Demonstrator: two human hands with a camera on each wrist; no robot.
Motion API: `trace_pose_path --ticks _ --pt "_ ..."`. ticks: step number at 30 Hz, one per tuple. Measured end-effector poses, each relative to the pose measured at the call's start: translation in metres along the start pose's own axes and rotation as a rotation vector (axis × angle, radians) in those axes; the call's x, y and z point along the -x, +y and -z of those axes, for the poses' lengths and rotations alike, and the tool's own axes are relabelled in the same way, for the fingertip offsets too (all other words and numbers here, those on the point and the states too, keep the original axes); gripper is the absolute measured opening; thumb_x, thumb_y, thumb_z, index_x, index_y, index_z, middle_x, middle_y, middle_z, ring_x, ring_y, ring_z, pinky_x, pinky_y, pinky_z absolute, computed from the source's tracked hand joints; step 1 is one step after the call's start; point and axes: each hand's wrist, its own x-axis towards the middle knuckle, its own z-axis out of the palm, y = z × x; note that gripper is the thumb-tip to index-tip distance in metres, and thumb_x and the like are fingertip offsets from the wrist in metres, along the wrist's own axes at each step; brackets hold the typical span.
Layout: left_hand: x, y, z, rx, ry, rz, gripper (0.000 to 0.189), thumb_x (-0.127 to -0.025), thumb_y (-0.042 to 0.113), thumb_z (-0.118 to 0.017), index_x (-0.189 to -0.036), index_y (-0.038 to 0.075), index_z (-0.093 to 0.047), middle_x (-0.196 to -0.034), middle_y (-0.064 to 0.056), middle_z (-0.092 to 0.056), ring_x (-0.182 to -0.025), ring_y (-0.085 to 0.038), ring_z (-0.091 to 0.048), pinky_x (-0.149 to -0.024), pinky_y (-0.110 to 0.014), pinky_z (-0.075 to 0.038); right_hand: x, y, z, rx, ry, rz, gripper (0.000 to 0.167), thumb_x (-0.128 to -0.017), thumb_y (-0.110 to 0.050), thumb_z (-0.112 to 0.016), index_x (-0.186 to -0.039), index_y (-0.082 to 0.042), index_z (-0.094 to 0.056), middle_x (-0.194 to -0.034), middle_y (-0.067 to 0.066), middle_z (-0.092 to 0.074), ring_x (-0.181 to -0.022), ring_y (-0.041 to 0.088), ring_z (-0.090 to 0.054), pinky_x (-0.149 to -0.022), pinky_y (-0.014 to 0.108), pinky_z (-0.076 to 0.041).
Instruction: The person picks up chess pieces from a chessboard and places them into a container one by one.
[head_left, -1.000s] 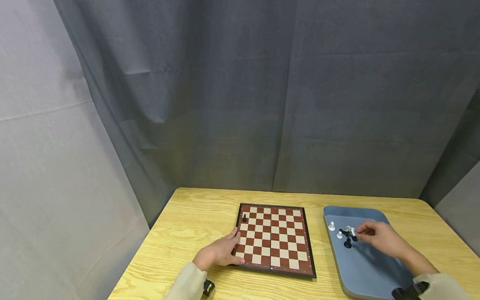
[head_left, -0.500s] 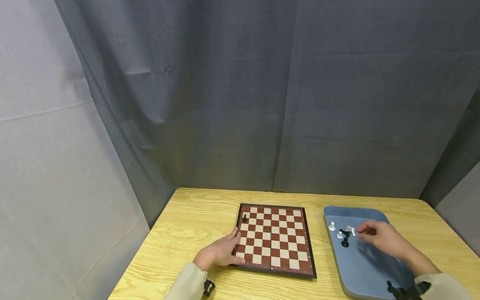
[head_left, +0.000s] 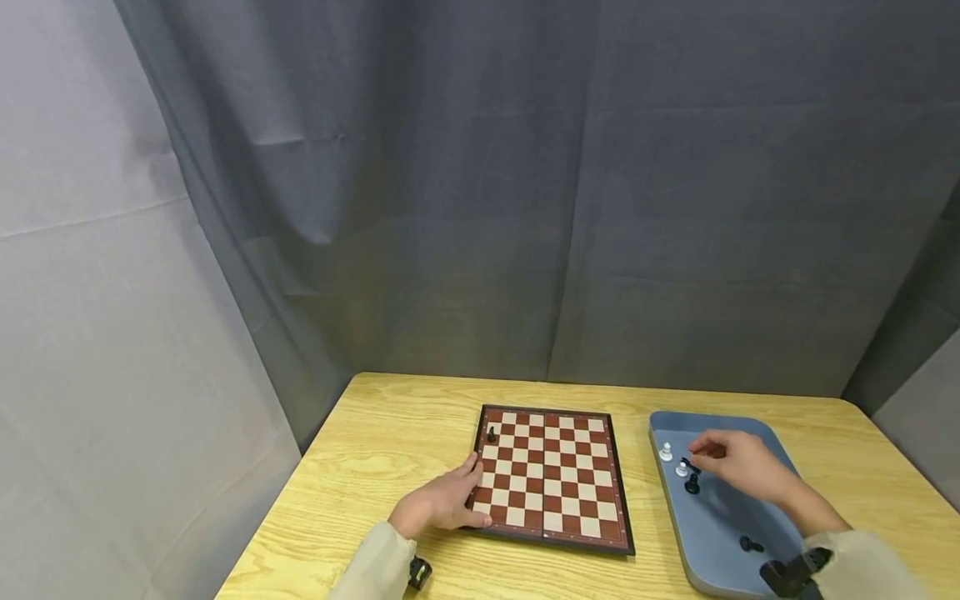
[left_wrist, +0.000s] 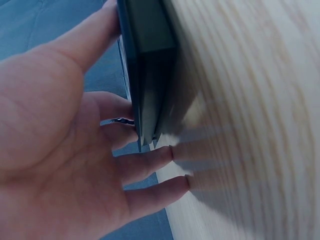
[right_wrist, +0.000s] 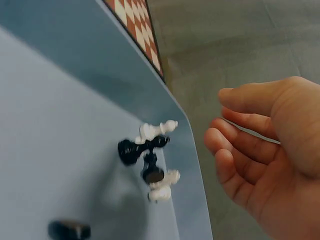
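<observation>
My left hand (head_left: 442, 500) rests at the near left corner of a folding chessboard (head_left: 570, 467), thumb on the corner, fingers along its left edge. In the left wrist view, two fingertips of that hand (left_wrist: 145, 170) reach down to the tabletop. A small black chess piece (head_left: 491, 435) stands on the board's far left. My right hand (head_left: 738, 462) hovers over a blue tray (head_left: 720, 575), thumb and fingers apart, nothing between them. Below it lie black (right_wrist: 131, 150) and white chess pieces (right_wrist: 159, 130) in a cluster, partly hidden by the hand in the head view.
Another black chess piece (head_left: 750, 544) lies alone in the nearer part of the tray. A white chess piece (head_left: 666, 452) is by the tray's left wall. The wooden table (head_left: 390, 417) ends at a grey curtain (head_left: 465, 208) behind.
My right hand has shifted left over the cluster. One black chess piece has left the cluster and now lies nearer in the tray. My left hand stays in place on the board.
</observation>
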Motion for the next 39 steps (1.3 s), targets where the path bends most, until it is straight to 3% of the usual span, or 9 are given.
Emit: trace_pose_path --ticks 26,39 --pt "0.003 0.004 0.001 -0.016 0.004 0.005 0.087 -0.088 0.050 -0.061 -0.152 0.007 -0.021 -0.158 -0.011 -0.007 -0.137 -0.031 -0.028 -0.107 -0.041 -0.033 -0.048 -0.066 -0.037 -0.090 0.018 0.170 0.012 -0.090 -0.014 -0.066 -0.097 -0.005 -0.067 -0.084 0.000 -0.062 -0.077 0.015 -0.058 -0.062 0.031 -0.049" --pt "0.001 0.006 -0.002 -0.012 0.004 0.006 0.088 -0.087 0.051 -0.061 -0.151 0.007 -0.021 -0.158 -0.011 -0.007 -0.138 -0.031 -0.027 -0.107 -0.042 -0.032 -0.068 -0.091 -0.061 -0.121 -0.017 0.257 0.011 -0.090 -0.014 -0.065 -0.096 -0.006 -0.068 -0.084 -0.002 -0.063 -0.074 0.012 -0.059 -0.061 0.030 -0.049"
